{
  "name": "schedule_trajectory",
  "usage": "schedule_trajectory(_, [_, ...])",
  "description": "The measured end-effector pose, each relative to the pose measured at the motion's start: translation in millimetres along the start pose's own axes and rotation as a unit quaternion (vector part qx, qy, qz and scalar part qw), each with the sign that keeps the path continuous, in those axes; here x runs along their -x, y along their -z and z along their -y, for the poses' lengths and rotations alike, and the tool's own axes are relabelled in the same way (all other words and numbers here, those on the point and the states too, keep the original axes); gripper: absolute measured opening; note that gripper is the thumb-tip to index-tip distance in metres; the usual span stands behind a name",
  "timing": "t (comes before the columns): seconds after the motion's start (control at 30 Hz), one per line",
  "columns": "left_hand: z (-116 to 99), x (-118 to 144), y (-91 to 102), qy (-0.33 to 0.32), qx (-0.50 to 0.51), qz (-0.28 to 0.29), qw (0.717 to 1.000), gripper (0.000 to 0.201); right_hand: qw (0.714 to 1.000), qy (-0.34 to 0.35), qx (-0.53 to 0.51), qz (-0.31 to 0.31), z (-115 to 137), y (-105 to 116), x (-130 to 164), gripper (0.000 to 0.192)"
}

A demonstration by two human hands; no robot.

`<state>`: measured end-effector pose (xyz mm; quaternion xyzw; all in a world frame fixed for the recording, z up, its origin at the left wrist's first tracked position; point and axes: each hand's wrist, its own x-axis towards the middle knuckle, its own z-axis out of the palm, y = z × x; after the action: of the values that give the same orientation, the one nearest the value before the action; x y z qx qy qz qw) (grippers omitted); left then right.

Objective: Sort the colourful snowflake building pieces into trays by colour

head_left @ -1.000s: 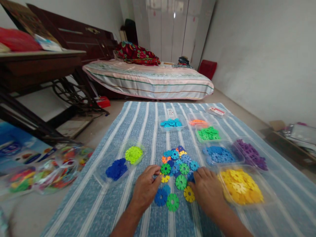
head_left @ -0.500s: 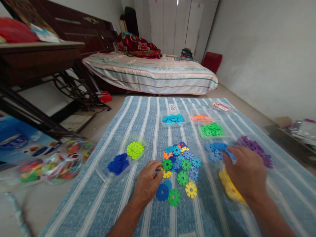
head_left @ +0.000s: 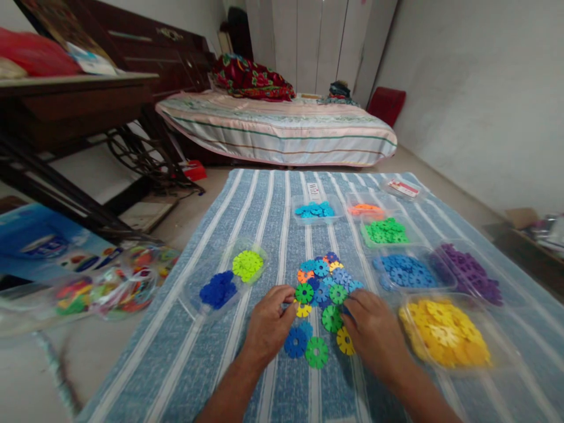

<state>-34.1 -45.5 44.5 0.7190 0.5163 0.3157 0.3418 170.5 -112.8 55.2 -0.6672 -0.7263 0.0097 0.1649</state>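
Left hand (head_left: 269, 326): fingers curled at the left edge of the disc pile (head_left: 324, 288), tips touching a yellow disc (head_left: 303, 310); whether it is pinched cannot be told. Right hand (head_left: 376, 335): flat, fingers loose, covering the pile's right edge. Yellow tray (head_left: 445, 332) just beside it. Bare striped mat (head_left: 247, 194) beyond the pile; both forearms cut off below.
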Motion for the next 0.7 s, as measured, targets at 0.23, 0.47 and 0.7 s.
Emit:
schedule_trajectory(0.23, [1,0,-0.9,0.002,0.003,0.002,1.0,0.02,0.995,-0.055,0.083,0.033,-14,0,8,0.019])
schedule_trajectory(0.47, [2,-1,-0.8,-0.004,-0.007,0.002,1.0,0.019,0.996,-0.053,0.072,-0.004,-21,-10,23,0.02])
schedule_trajectory(0.7, [0,0,-1.2,-0.01,-0.006,-0.003,1.0,0.02,0.997,-0.016,-0.05,-0.064,-19,-4,18,0.014])
